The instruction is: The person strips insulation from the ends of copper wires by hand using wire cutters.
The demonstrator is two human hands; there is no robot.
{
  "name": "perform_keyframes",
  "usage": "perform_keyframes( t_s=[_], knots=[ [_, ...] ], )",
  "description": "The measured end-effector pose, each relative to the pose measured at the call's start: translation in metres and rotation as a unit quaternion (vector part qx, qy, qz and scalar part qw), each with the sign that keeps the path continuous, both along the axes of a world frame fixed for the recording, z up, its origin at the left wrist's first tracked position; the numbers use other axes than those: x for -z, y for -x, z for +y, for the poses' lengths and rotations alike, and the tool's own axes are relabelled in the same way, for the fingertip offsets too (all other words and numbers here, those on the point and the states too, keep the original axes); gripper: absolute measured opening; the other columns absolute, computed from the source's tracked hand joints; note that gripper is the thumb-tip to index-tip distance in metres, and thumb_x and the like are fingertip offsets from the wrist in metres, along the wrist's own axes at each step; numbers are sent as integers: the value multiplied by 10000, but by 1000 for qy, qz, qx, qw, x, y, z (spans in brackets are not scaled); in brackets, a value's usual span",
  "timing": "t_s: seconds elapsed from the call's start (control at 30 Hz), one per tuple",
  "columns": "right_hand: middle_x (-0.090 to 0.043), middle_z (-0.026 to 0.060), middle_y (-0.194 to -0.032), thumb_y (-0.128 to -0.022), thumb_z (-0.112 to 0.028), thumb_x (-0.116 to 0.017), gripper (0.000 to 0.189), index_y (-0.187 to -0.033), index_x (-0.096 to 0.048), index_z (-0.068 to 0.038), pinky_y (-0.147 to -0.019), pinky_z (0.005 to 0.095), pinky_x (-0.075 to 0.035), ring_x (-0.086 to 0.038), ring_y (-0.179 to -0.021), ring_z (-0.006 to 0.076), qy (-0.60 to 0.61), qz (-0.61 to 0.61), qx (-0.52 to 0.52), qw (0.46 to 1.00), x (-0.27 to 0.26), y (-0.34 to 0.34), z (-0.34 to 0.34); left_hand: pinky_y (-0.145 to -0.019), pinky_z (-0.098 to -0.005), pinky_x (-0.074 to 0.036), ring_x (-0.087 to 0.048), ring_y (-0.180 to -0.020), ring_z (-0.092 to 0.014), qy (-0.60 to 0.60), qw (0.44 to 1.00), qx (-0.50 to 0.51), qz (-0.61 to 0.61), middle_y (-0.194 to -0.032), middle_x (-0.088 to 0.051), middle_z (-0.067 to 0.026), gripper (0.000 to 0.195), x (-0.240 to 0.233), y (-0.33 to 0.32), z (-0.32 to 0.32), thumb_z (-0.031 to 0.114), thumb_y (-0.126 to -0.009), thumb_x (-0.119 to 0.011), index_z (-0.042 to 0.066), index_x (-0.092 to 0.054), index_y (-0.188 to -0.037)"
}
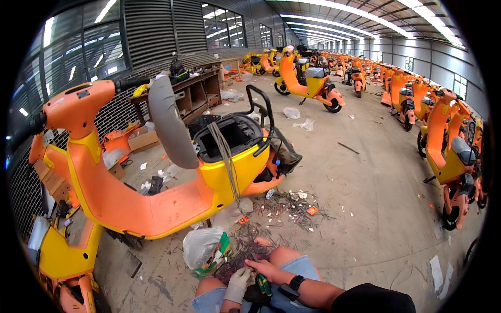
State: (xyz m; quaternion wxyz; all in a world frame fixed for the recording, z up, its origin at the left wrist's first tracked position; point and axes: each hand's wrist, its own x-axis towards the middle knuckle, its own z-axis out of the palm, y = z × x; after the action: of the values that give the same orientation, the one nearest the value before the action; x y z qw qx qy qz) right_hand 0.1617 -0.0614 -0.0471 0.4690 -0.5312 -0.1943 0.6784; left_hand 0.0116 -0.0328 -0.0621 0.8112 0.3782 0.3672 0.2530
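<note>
Low in the view, my left hand [237, 286] wears a pale glove, its fingers bent close to my right hand [267, 270]. The bare right hand reaches in from the right, with a small dark piece [255, 257] at its fingertips. Just beneath it is a green-handled hand tool [264, 285], probably pliers; whether a hand grips it or it rests on my lap is unclear. Dark material [256, 296] lies between my denim-covered legs. In front of my knees is a heap of dark wire or tie scraps [244, 250], beside a clear plastic bag [203, 246].
An orange and yellow scooter [176, 199] stands ahead, seat [170, 121] raised, grey strands [225, 156] draped over its open compartment. Another scooter [62, 250] is at left. Litter [301, 203] covers the floor. A wooden bench [195, 94] lines the wall; scooter rows [442, 137] stand right.
</note>
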Motion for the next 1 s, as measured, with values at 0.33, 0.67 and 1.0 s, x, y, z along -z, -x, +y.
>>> perform_keyframes(
  t_s=[0.33, 0.67, 1.0],
  knots=[
    [-549, 14, -669, -849, -505, -647, 466, -812, -613, -41, -523, 282, -407, -513, -585, 129, -4, -37, 1, 999, 8, 13, -3, -626, -266, -513, -599, -667, -127, -7, 999, -25, 40, -807, -615, -27, 209, -29, 4, -12, 229, -961, -536, 31, -600, -941],
    [-562, 43, -651, -843, -191, -697, 203, -739, -577, -65, -509, 325, -465, -552, -562, 170, 67, 50, 29, 996, -1, 6, -5, -532, -262, -497, -575, -610, -135, 48, 973, -203, -97, -796, -591, -35, 196, -23, 14, 5, 231, -991, -484, 53, -543, -1047],
    [-625, 96, -958, -841, 28, -558, 272, -1113, -557, 17, -725, 348, -539, -645, -826, 221, 9, 91, -30, 995, -2, 5, -9, -621, -275, -520, -606, -712, -145, 12, 972, -189, -139, -867, -612, -46, 175, -35, 9, 3, 193, -997, -467, 43, -535, -1058]
  ],
)
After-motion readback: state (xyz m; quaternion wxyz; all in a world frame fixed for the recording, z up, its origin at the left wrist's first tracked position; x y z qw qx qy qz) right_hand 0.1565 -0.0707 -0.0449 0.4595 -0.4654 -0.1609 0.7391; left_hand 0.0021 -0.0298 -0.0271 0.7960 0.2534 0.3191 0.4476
